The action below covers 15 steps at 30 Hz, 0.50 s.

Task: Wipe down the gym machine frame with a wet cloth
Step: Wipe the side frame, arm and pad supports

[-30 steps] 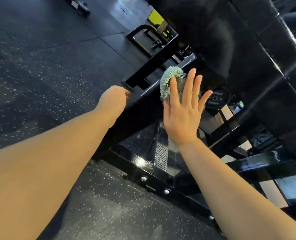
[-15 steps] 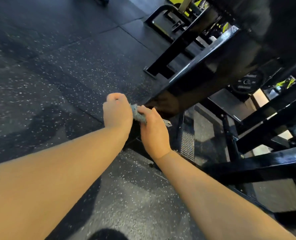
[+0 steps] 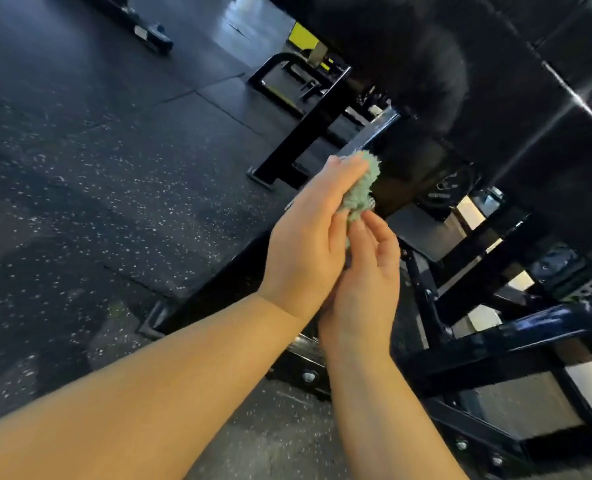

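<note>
A bunched green cloth [image 3: 361, 187] is held up between both hands, in front of the black gym machine frame [image 3: 367, 137]. My left hand [image 3: 306, 239] lies along the cloth's left side with its back to the camera, fingers reaching to the top of the cloth. My right hand [image 3: 365, 282] sits just below and to the right, its curled fingertips pinching the cloth's lower end. The cloth is off the frame, and part of it is hidden between the palms.
Glossy black frame beams [image 3: 502, 341] with bolts cross the lower right. A black padded part [image 3: 495, 81] fills the upper right, with a weight plate [image 3: 443, 192] under it. Speckled rubber floor [image 3: 114, 168] spreads left; another machine's base [image 3: 287, 147] stands behind.
My right hand went from pressing the cloth flat on the beam to meeting my left hand low down. Both hands have since risen together with the bunched cloth.
</note>
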Each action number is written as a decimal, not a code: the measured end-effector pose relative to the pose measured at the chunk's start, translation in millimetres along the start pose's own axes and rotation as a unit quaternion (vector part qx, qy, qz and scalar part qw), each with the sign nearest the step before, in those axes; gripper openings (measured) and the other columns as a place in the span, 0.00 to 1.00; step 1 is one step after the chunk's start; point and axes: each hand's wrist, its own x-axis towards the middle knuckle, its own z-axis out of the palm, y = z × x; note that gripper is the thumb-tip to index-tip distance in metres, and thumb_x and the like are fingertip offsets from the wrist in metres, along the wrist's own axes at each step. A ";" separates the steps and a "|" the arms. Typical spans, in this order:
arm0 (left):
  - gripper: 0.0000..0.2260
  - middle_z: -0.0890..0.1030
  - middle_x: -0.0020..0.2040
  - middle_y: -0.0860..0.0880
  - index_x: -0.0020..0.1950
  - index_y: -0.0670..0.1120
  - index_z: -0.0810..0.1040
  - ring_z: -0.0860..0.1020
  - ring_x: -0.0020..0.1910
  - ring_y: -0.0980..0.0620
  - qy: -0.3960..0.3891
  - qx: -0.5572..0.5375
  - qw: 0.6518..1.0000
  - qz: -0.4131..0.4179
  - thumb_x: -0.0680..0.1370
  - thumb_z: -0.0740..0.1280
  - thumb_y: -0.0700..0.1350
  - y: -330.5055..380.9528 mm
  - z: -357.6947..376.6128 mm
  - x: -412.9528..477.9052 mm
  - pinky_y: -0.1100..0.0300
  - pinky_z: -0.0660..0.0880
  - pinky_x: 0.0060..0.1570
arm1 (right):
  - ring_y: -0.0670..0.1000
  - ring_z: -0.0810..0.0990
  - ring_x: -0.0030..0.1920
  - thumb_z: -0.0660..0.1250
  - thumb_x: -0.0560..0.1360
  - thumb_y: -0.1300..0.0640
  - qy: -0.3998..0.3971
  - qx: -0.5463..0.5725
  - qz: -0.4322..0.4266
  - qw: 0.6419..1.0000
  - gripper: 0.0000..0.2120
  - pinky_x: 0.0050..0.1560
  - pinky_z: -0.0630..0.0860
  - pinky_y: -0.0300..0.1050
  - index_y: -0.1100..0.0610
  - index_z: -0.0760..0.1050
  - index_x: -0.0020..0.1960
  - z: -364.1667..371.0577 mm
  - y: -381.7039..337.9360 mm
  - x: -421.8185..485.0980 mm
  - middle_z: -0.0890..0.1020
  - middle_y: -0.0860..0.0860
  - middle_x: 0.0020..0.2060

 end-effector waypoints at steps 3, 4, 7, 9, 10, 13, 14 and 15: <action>0.14 0.77 0.62 0.38 0.60 0.36 0.78 0.71 0.66 0.36 0.016 0.086 0.982 0.166 0.76 0.60 0.36 1.4 30.8 33.6 0.50 0.66 0.67 | 0.47 0.78 0.52 0.61 0.80 0.55 0.071 0.069 -0.016 0.995 0.09 0.56 0.76 0.44 0.53 0.73 0.59 -6.1 -29.7 18.6 0.79 0.46 0.47; 0.14 0.77 0.63 0.39 0.60 0.37 0.78 0.70 0.66 0.34 0.020 0.147 0.966 0.214 0.76 0.62 0.37 -3.2 40.8 39.0 0.46 0.64 0.67 | 0.47 0.77 0.54 0.60 0.80 0.53 0.079 0.065 -0.028 0.994 0.12 0.57 0.76 0.44 0.53 0.72 0.62 -8.9 -39.1 24.0 0.79 0.45 0.50; 0.24 0.61 0.75 0.45 0.73 0.43 0.63 0.57 0.73 0.40 -0.024 0.354 0.895 0.270 0.77 0.60 0.39 -42.4 51.8 15.3 0.46 0.52 0.72 | 0.46 0.79 0.57 0.57 0.81 0.52 0.014 0.036 -0.026 0.999 0.13 0.57 0.76 0.43 0.53 0.74 0.62 -15.7 -56.7 37.2 0.81 0.47 0.55; 0.33 0.44 0.78 0.48 0.78 0.47 0.49 0.45 0.77 0.44 -0.064 0.426 0.864 0.261 0.76 0.59 0.39 -72.9 40.0 -15.7 0.49 0.45 0.74 | 0.45 0.79 0.58 0.57 0.81 0.52 -0.032 0.013 -0.012 0.999 0.13 0.60 0.74 0.46 0.52 0.76 0.61 -21.4 -59.3 41.1 0.82 0.46 0.55; 0.35 0.39 0.78 0.49 0.78 0.47 0.45 0.41 0.77 0.45 -0.077 0.444 0.851 0.267 0.76 0.60 0.39 -83.2 32.5 -25.5 0.49 0.43 0.75 | 0.44 0.78 0.59 0.57 0.81 0.52 -0.048 0.006 -0.009 0.999 0.12 0.61 0.73 0.46 0.51 0.76 0.61 -25.4 -58.9 42.1 0.82 0.45 0.56; 0.34 0.39 0.78 0.47 0.78 0.46 0.42 0.41 0.77 0.43 -0.048 0.468 0.835 0.286 0.78 0.58 0.38 -82.2 30.7 -9.5 0.49 0.43 0.75 | 0.43 0.75 0.61 0.54 0.82 0.51 -0.080 0.014 0.001 0.997 0.11 0.62 0.71 0.46 0.46 0.74 0.58 -35.1 -59.7 43.1 0.80 0.41 0.54; 0.31 0.42 0.78 0.45 0.78 0.45 0.44 0.44 0.77 0.42 -0.008 0.468 0.834 0.291 0.79 0.58 0.38 -70.9 38.3 6.4 0.49 0.45 0.74 | 0.44 0.75 0.62 0.53 0.82 0.50 -0.080 0.018 0.007 0.997 0.13 0.63 0.71 0.46 0.47 0.73 0.60 -36.8 -61.0 43.6 0.79 0.42 0.54; 0.29 0.47 0.78 0.44 0.78 0.44 0.48 0.48 0.76 0.41 0.026 0.448 0.845 0.292 0.80 0.58 0.39 -55.4 48.8 23.9 0.48 0.48 0.74 | 0.45 0.74 0.63 0.52 0.83 0.49 -0.075 0.024 0.012 0.997 0.15 0.64 0.71 0.47 0.49 0.72 0.64 -37.2 -62.3 45.0 0.79 0.43 0.56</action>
